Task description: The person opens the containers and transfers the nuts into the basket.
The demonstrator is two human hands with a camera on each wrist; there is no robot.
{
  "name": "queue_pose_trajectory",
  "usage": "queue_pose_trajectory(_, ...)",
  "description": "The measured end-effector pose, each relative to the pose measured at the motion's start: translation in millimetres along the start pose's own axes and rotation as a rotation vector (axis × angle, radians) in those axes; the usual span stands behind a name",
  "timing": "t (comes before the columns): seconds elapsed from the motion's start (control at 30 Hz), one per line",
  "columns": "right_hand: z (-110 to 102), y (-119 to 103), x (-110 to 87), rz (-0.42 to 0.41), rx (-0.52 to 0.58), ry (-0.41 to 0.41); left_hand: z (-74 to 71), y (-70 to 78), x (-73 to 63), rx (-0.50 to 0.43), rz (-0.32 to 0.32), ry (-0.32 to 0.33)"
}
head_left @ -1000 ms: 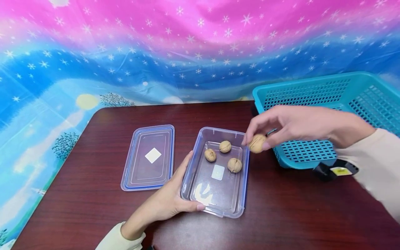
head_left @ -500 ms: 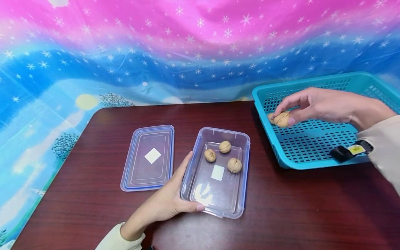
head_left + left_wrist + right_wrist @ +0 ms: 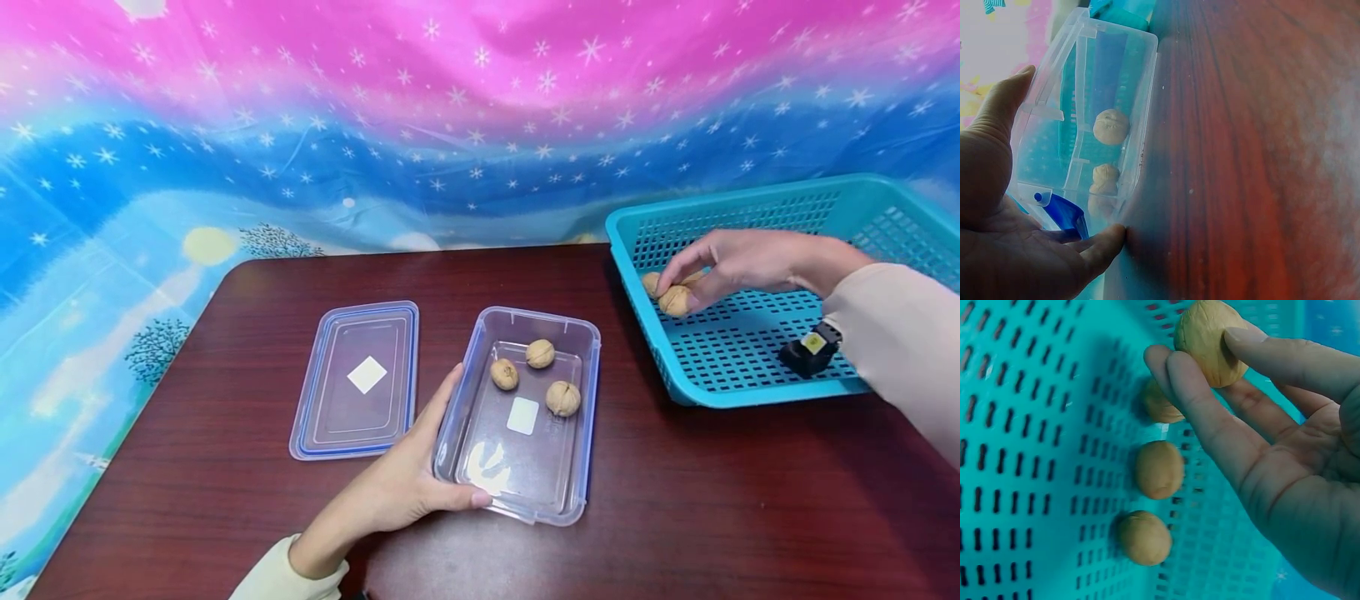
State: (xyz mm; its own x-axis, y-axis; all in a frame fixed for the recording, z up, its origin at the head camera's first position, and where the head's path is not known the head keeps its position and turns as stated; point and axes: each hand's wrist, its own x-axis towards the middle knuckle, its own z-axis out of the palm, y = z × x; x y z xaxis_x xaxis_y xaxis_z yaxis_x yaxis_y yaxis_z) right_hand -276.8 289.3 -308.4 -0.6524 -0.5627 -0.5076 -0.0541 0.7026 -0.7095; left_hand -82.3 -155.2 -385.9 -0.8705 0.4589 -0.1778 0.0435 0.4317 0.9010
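My left hand (image 3: 401,475) grips a clear plastic food container (image 3: 592,400) at its near left corner, with the thumb over the near rim and the fingers along the left wall. Inside the container lie three walnuts, one of them a walnut (image 3: 563,398) near the right wall. The left wrist view looks through its clear wall at the walnuts (image 3: 1111,127). Down inside the teal basket (image 3: 675,387), my right hand (image 3: 738,262) pinches a walnut (image 3: 1210,340) between thumb and fingertips. Three more walnuts, among them a walnut (image 3: 1160,469), lie in the basket near that hand.
A clear lid (image 3: 352,417) with a blue seal lies flat left of the container. The dark wooden table (image 3: 480,275) ends at a snow-patterned cloth (image 3: 450,125) hanging behind. The basket's raised rim stands at the back right.
My right hand has carried the walnut from beside the container's right rim rightward into the basket, then slightly lower. The left hand, the container and its three walnuts stay put.
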Motion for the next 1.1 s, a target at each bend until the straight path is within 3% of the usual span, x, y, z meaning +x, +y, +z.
queue_pose_trajectory(0.27,9,11,19.0,0.036,0.076,-0.072,-0.1,0.0,-0.1,0.001,0.005,-0.001)
queue_pose_trajectory(0.43,13,10,22.7,0.059,0.107,-0.06,-0.2,0.3,0.1,0.008,0.011,0.0)
queue_pose_trajectory(0.77,10,9,21.0,0.111,0.137,0.014,-0.3,-0.3,0.2,0.007,0.004,-0.002)
queue_pose_trajectory(0.93,4,2,11.7,0.077,0.126,0.047,-0.4,-0.1,0.2,0.013,-0.001,-0.001)
queue_pose_trajectory(1.1,-1,-19,-0.8,0.045,0.069,0.145,-0.5,-0.1,0.4,0.012,-0.001,-0.003)
